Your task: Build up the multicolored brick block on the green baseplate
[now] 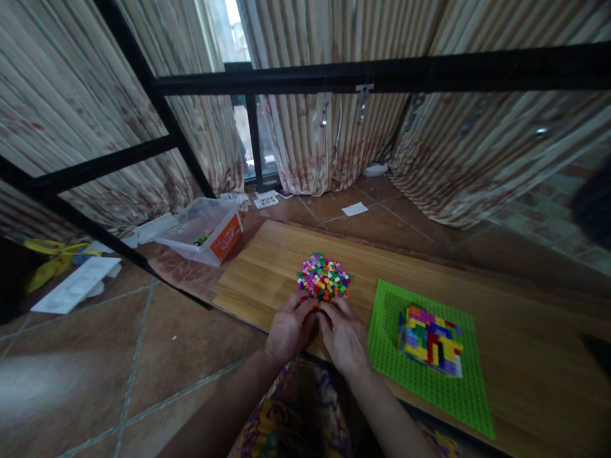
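My left hand (289, 327) and my right hand (344, 336) meet at the near edge of a heap of small toy bricks (324, 275) in many colours. The fingers of both are closed in a pinch, with the fingertips almost touching. A small red-orange toy brick (314, 307) shows between them; the fingers partly cover it. To the right of my hands lies a green studded baseplate (386, 343). On it stands a block built of multicoloured toy bricks (432, 340), apart from both hands.
A low wooden table (267, 261) carries the bricks and baseplate. Left of it, a clear plastic bin (191, 235) with an orange label sits on the tiled floor (191, 356). Black metal bars (305, 79) cross in front of striped curtains (334, 140). White packaging (76, 286) lies far left.
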`<state>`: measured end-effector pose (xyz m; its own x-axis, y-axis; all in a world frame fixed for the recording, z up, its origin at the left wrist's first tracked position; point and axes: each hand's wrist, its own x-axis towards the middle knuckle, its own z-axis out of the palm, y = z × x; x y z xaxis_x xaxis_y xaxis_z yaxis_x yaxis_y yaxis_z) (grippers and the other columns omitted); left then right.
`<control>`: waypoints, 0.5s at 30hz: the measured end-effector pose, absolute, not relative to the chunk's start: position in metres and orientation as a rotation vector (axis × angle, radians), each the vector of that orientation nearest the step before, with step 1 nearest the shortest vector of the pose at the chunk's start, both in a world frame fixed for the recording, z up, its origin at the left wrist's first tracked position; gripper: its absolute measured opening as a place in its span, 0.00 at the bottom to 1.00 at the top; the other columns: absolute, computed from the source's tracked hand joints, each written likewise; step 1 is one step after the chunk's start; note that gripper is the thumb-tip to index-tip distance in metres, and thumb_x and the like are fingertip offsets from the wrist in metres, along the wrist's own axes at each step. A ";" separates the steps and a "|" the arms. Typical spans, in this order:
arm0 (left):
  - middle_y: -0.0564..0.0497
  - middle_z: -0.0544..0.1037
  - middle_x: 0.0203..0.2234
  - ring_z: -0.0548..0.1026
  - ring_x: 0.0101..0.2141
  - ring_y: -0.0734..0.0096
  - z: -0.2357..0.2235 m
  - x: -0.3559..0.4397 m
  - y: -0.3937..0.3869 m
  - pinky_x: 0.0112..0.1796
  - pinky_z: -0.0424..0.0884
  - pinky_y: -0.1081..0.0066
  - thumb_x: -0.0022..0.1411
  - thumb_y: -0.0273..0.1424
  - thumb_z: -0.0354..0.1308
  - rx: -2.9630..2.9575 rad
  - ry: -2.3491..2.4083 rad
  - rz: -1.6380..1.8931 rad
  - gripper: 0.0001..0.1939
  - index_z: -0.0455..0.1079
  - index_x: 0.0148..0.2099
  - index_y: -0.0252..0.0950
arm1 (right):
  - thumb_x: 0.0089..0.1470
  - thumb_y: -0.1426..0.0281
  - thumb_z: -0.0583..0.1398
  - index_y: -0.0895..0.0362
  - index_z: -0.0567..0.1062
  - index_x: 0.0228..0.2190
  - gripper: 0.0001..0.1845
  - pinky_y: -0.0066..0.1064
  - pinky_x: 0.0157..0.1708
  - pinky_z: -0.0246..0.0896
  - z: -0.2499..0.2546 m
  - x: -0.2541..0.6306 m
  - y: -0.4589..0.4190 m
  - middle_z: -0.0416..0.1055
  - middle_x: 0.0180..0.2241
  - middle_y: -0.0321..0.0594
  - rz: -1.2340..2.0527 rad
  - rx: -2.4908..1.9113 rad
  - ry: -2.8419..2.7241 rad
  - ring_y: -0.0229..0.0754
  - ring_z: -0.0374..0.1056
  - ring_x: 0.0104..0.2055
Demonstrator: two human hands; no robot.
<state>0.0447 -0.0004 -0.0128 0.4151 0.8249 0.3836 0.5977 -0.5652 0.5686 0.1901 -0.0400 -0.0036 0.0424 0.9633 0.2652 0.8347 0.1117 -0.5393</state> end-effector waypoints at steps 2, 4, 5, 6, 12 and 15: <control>0.47 0.72 0.46 0.74 0.45 0.68 -0.013 0.044 0.001 0.46 0.75 0.67 0.65 0.29 0.53 2.320 1.186 0.929 0.10 0.72 0.47 0.41 | 0.62 0.70 0.53 0.52 0.77 0.40 0.13 0.31 0.43 0.64 -0.005 0.190 -0.038 0.71 0.42 0.42 0.260 -1.764 -1.811 0.41 0.70 0.42; 0.47 0.73 0.45 0.74 0.44 0.68 -0.013 0.043 0.000 0.45 0.75 0.67 0.65 0.29 0.53 2.302 1.167 0.952 0.09 0.72 0.45 0.41 | 0.62 0.70 0.53 0.53 0.77 0.38 0.13 0.32 0.43 0.64 -0.007 0.195 -0.038 0.71 0.42 0.42 0.228 -1.785 -1.794 0.42 0.69 0.42; 0.46 0.73 0.45 0.74 0.44 0.68 -0.013 0.042 0.000 0.45 0.75 0.67 0.65 0.29 0.53 2.292 1.161 0.963 0.09 0.72 0.45 0.41 | 0.62 0.70 0.53 0.54 0.77 0.37 0.13 0.32 0.43 0.63 -0.007 0.197 -0.038 0.72 0.42 0.43 0.214 -1.797 -1.785 0.42 0.69 0.42; 0.46 0.73 0.45 0.74 0.44 0.68 -0.013 0.042 0.000 0.44 0.76 0.68 0.65 0.28 0.53 2.280 1.161 0.975 0.09 0.72 0.45 0.40 | 0.61 0.70 0.53 0.54 0.77 0.37 0.13 0.33 0.44 0.63 -0.007 0.200 -0.039 0.72 0.41 0.43 0.204 -1.808 -1.775 0.42 0.69 0.42; 0.45 0.73 0.46 0.74 0.46 0.67 -0.015 0.042 -0.002 0.46 0.76 0.66 0.65 0.26 0.50 2.212 1.214 1.017 0.10 0.71 0.45 0.39 | 0.62 0.71 0.52 0.54 0.78 0.39 0.14 0.33 0.45 0.63 -0.002 0.200 -0.036 0.71 0.42 0.43 0.221 -1.774 -1.815 0.42 0.68 0.42; 0.44 0.73 0.47 0.74 0.46 0.66 -0.017 0.043 -0.002 0.47 0.75 0.64 0.65 0.25 0.48 2.192 1.228 1.028 0.12 0.70 0.46 0.39 | 0.62 0.72 0.52 0.52 0.78 0.39 0.14 0.32 0.43 0.63 0.000 0.193 -0.032 0.71 0.41 0.42 0.264 -1.770 -1.891 0.41 0.69 0.41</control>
<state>0.0426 -0.0025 -0.0165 0.3355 0.8545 0.3965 0.5407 -0.5194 0.6618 0.1932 -0.0315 -0.0001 0.0002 0.9697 0.2441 0.8657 0.1221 -0.4855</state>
